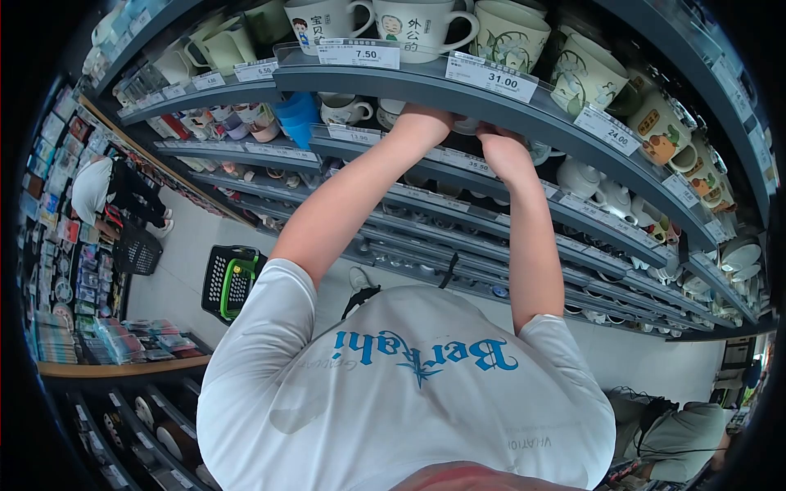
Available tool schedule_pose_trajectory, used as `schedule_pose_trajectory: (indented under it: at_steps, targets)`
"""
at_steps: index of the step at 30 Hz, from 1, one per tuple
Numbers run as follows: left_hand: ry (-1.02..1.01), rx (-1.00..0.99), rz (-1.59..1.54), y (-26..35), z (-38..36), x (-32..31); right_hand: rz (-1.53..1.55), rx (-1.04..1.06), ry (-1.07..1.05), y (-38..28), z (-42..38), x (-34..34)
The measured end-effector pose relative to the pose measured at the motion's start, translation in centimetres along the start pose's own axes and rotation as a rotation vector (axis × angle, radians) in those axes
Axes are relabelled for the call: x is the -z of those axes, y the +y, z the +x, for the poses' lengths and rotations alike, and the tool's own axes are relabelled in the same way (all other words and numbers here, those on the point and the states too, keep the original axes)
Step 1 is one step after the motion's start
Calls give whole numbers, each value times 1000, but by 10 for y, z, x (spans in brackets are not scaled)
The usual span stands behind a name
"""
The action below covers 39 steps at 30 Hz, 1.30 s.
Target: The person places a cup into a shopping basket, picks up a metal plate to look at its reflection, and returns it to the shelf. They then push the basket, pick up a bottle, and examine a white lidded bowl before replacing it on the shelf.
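Both arms reach forward into the shelf level below the top row of mugs. My left hand (426,119) goes under the grey edge of the upper shelf (327,79), and its fingers are hidden. Beside it on the right, my right hand (503,145) is bent inward, its fingertips mostly covered by the same edge. Whatever they touch cannot be made out. A small patterned cup (345,110) stands left of my left hand. White teapots (578,177) sit to the right of my right hand. Above are a white mug with characters (412,31) and a green patterned mug (509,34).
Blue containers (296,119) stand on the shelf at left. A black and green shopping basket (232,282) is on the floor. One person in white (92,186) is at the far left beside a dark basket (137,248); another person (688,438) is at lower right.
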<state>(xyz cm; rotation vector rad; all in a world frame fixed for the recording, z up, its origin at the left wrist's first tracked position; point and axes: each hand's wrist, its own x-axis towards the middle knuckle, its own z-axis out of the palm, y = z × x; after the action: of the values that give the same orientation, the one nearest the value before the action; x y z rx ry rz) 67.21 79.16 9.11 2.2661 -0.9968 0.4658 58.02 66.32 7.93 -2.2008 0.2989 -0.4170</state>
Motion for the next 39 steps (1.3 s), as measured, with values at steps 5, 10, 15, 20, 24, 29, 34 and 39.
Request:
schedule_pose_trajectory:
  at_steps: [5,10,15,20,24,29,34,39]
  targets:
    - [-50,57,-67,3,1,0,-1,1,-34,-5,-7,5]
    - [-52,39,-91,-4,5,-8,-24,-93,-106,-22,-18,13]
    - [29,24,20,0,-1,-4,-77,-97,-115,-18,-18,13]
    - [-3,73,98,5,-3,2,-98,-62,-65,-16,-19,10]
    - [8,68,124,7,-4,2,-112,26,-29,-10,-19,9]
    - [-32,81,111,12,-8,9,-166,-1,-26,-20,-28,17]
    - [-66,55,153,14,-13,14,-159,241,-12,-22,-46,27]
    - [-65,10,137,8,-27,22,-47,446,55,-26,-86,30]
